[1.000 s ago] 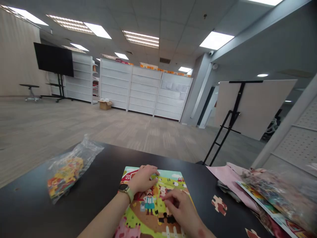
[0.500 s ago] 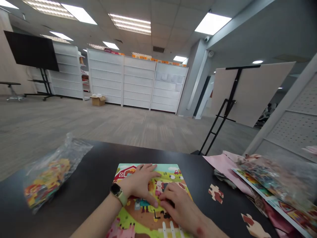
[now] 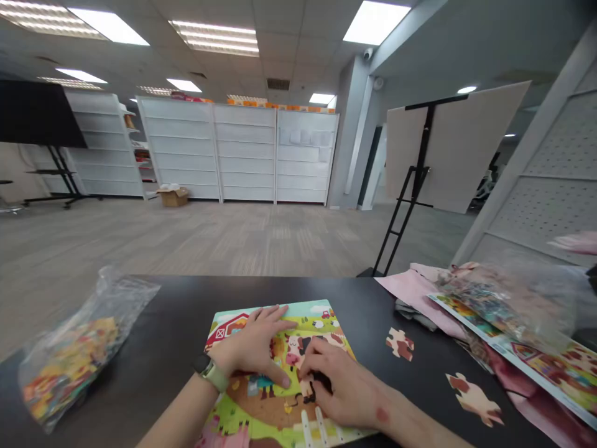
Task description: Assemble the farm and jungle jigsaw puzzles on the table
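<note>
A farm-picture jigsaw puzzle (image 3: 261, 414) lies on the dark table, with a barn, a cow and a fence on it. My left hand (image 3: 256, 348), wearing a watch on its wrist, rests on the puzzle's left side with fingers spread. Over the cow's body, my right hand (image 3: 338, 379) has its fingers curled and pinched on a puzzle piece (image 3: 306, 391) with brown and cream cow markings, partly hidden by the fingers. Two loose cow-patterned pieces, one nearer the puzzle (image 3: 400, 344) and a larger one (image 3: 474, 399), lie on the table to the right.
A clear plastic bag (image 3: 77, 354) of colourful pieces sits at the left. On the right are pink cloth (image 3: 422, 289), a printed board (image 3: 517, 351) and another plastic bag (image 3: 508, 292). Beyond the table stand an easel (image 3: 410, 180), white shelves (image 3: 245, 152) and a cardboard box (image 3: 173, 196).
The view has turned and tilted slightly. A brown and cream puzzle piece now shows at my right fingertips, over the cow's legs. My left hand stays spread on the puzzle.
</note>
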A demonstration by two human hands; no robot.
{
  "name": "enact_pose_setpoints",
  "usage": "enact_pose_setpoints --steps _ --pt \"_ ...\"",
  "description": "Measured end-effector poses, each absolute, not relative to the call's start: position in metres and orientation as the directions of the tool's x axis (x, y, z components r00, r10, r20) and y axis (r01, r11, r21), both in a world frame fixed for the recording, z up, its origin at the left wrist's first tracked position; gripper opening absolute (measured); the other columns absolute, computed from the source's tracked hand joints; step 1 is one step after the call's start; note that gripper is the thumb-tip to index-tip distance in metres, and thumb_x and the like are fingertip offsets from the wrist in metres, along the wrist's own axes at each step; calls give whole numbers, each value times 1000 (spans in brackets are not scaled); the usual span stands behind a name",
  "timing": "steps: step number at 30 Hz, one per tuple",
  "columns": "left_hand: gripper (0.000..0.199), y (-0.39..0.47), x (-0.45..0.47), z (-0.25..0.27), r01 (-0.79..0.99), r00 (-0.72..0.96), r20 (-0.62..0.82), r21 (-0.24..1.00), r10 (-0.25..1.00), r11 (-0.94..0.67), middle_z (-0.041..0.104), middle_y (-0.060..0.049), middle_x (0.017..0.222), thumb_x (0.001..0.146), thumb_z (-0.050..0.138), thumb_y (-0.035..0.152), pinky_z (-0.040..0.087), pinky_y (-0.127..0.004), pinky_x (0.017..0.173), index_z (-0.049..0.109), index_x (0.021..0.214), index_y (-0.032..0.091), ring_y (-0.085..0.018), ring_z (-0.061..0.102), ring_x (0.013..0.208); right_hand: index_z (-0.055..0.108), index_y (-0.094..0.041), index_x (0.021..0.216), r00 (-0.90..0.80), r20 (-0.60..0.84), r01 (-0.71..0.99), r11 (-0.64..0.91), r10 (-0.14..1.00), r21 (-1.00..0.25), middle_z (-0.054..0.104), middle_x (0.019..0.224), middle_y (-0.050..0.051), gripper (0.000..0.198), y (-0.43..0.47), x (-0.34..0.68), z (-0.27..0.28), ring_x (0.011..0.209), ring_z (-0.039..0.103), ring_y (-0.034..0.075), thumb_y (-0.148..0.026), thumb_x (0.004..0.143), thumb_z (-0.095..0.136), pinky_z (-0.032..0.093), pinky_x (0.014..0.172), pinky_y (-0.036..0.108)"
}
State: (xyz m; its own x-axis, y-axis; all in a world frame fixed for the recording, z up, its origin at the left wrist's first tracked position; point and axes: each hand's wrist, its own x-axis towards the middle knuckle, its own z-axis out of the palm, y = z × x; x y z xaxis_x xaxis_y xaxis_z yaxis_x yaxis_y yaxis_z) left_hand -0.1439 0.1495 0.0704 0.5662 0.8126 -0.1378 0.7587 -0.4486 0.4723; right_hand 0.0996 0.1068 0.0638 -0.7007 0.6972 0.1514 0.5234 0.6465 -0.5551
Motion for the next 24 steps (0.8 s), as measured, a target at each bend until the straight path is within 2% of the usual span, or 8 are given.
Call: enact_pose_setpoints --steps 8,12,18,24 --pt "113 150 -143 68 782 550 -162 443 819 -438 19 -11 169 54 85 74 10 -63 123 46 152 32 -42 13 154 70 -22 98 -737 58 536 634 674 -557 63 100 3 28 105 110 73 94 62 19 -10 74 61 48 86 30" --pt "111 149 -143 67 779 546 -148 453 825 -434 19 -11 169 55 85 73 11 -62 123 47 151 32 -42 14 154 70 -22 96 -745 61 528 644 664 -553 62 98 3 24 106 111 72 94 62 20 -12 76 62 48 85 29" --pt "107 148 -142 68 788 534 -147 444 833 -427 21 -8 169 57 85 71 13 -62 123 47 150 35 -42 14 154 70 -22 95 -747 61 522 640 662 -564 65 99 3 27 108 113 73 96 63 19 -4 79 57 48 86 28" --pt "102 150 -142 67 784 534 -122 442 836 -436 26 -9 167 59 85 69 15 -61 123 51 148 33 -42 18 153 70 -22 93 -743 121 502 667 659 -551 66 95 3 28 113 112 63 93 63 18 -3 81 54 48 85 28"
